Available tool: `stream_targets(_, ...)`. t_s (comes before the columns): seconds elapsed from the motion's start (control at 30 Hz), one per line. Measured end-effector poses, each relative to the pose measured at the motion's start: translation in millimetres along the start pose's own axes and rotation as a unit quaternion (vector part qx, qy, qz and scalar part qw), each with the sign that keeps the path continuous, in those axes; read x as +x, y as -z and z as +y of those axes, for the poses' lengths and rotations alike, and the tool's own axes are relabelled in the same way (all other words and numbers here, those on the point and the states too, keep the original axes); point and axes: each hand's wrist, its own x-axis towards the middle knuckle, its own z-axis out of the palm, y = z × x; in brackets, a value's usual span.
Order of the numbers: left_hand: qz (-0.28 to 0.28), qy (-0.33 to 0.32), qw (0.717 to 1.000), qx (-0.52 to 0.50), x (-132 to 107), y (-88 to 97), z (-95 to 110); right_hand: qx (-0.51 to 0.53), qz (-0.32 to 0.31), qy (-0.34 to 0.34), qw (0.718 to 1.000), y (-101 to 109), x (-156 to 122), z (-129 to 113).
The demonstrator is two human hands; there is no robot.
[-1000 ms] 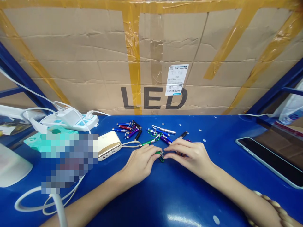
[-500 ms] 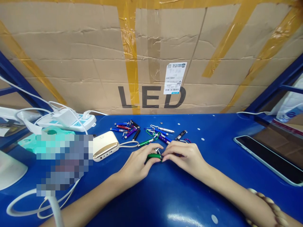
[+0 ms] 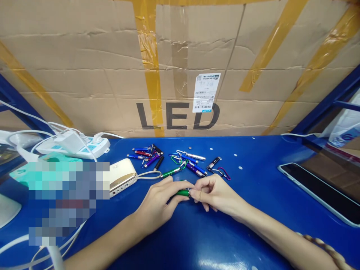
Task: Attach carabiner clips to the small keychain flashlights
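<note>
A small green keychain flashlight (image 3: pixel 183 192) lies level between my hands, just above the table. My left hand (image 3: pixel 157 198) is closed around its body, thumb below and fingers above, covering most of its left part. At the right end, the thumb and forefinger of my right hand (image 3: pixel 218 193) pinch the tip; whether a small part is between them is hidden. Beyond my hands lie similar flashlights: another green one (image 3: pixel 171 172), a purple one (image 3: pixel 195 168), a silver one (image 3: pixel 196 156) and a black one with a purple carabiner (image 3: pixel 215 162).
A second pile of flashlights (image 3: pixel 151 160) lies farther left. A white power bank (image 3: pixel 123 174) with a cable loop sits beside my left hand, and a power strip (image 3: pixel 75 147) stands behind. A phone (image 3: pixel 320 191) lies right. A cardboard box (image 3: pixel 118 82) closes off the back.
My right hand has turned at the flashlight's end, its lower fingers now curled below. My left fingers have closed farther over the flashlight. The view has shifted slightly.
</note>
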Motion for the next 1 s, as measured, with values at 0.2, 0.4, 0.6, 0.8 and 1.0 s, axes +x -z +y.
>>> stream_targets(0.2, 0.048, -0.004, 0.999, -0.006, 1, -4.6, 0, -0.007, 0.0, 0.0, 1.0, 2, 3, 0)
stream_targets(0.4, 0.028, 0.086, 0.996, 0.003, -1, -5.5, 2, -0.158, 0.06, 0.088, 0.982, 7, 6, 4)
stream_targets(0.6, -0.001, 0.175, 0.984, -0.021, 0, -4.1, 1, -0.321, 0.21, 0.215, 0.898, 22, 7, 7)
stream_targets(0.8, 0.004, 0.204, 0.978, -0.045, 0, -5.1, 1, -0.454, 0.196, 0.279, 0.823, 24, 8, 12)
stream_targets(1.0, 0.06, 0.289, 0.954, -0.061, 1, -0.8, 0, -0.523, 0.282, 0.254, 0.764, 44, 8, 1)
